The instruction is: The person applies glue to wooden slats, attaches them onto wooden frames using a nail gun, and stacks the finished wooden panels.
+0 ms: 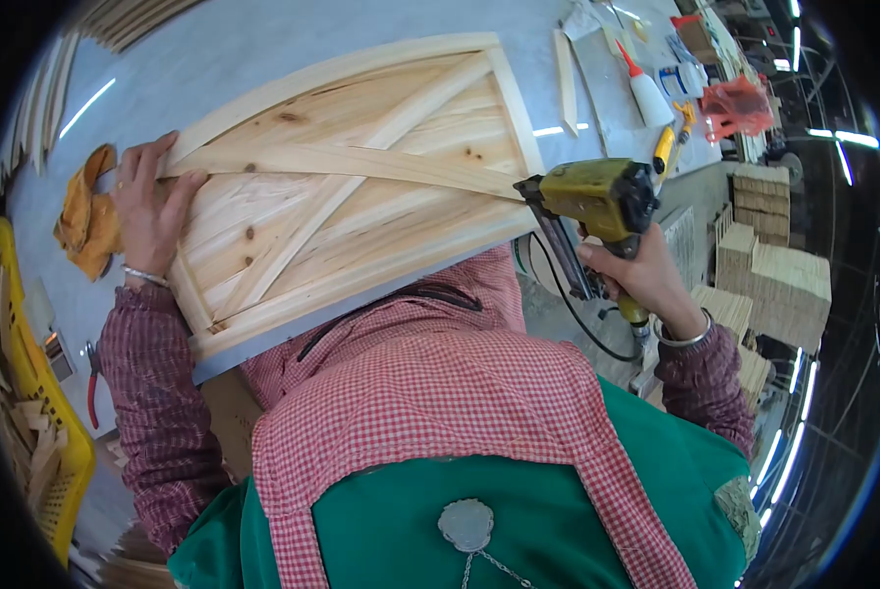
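A framed wooden panel (430, 147) lies in front of me, with crossing diagonal strips on its boards. My left hand (152, 201) grips the left end of the long wooden strip (332, 160), thumb on its near side and fingers at its far side. In my right hand (641, 275) is a yellow nail gun (597, 196), held by its handle. The gun's nose touches or nearly touches the strip's right end at the panel's right edge; exact contact is unclear. A hose fitting (639, 329) hangs below the gun's grip.
An orange cloth (88, 216) lies left of the panel. At the right are a glue bottle (646, 93) with a red tip, a yellow utility knife (664, 147) and a red plastic bag (737, 106). A yellow crate (62, 432) holds wood scraps. Wood stacks (789, 285) stand at right.
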A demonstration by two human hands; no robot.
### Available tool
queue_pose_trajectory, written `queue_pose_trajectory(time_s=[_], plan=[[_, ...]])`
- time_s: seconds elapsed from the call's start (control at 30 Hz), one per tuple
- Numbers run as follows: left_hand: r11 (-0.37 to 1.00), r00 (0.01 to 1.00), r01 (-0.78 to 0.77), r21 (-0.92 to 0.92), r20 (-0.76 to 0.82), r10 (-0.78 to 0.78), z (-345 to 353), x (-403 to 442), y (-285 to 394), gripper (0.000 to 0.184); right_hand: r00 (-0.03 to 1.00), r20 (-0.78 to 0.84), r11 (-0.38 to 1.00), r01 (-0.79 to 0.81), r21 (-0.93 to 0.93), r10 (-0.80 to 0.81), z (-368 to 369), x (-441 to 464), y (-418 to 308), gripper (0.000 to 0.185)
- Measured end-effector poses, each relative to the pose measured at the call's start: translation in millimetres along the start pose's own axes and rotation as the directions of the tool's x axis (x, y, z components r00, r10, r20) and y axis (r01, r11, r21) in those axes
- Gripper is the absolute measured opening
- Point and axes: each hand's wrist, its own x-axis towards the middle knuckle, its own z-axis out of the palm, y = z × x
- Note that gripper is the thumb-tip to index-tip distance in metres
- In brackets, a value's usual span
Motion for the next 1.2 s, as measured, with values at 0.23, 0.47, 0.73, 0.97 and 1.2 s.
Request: queue_pose_trajectory(time_s=[0.23,0.47,0.73,0.97,1.2], plan=[[1.000,0.997,-0.016,0.016,-0.074,0.018,-0.5,1.2,9.4,0.047,0.974,0.112,0.977,0.205,-0.065,-0.197,33.3,16.6,-77.2,0.028],[1.000,0.994,-0.006,0.020,-0.108,0.008,-0.6,1.1,16.4,0.044,0.947,0.261,0.938,0.251,-0.238,-0.187,63.6,38.9,-124.7,0.030],[1.000,0.990,-0.011,-0.008,-0.144,0.009,-0.9,1.2,18.1,0.043,0.958,0.209,0.951,0.238,-0.198,-0.196,73.2,28.7,-150.7,0.029],[0.997,0.987,0.000,-0.082,-0.163,-0.013,-1.5,1.8,19.9,0.045,0.855,0.359,0.814,0.489,-0.314,-0.375,111.0,49.2,-211.8,0.026],[0.992,0.981,0.015,-0.129,-0.188,-0.039,-0.9,3.6,24.1,0.046,0.812,0.428,0.747,0.557,-0.364,-0.396,132.8,72.6,-242.0,0.024]])
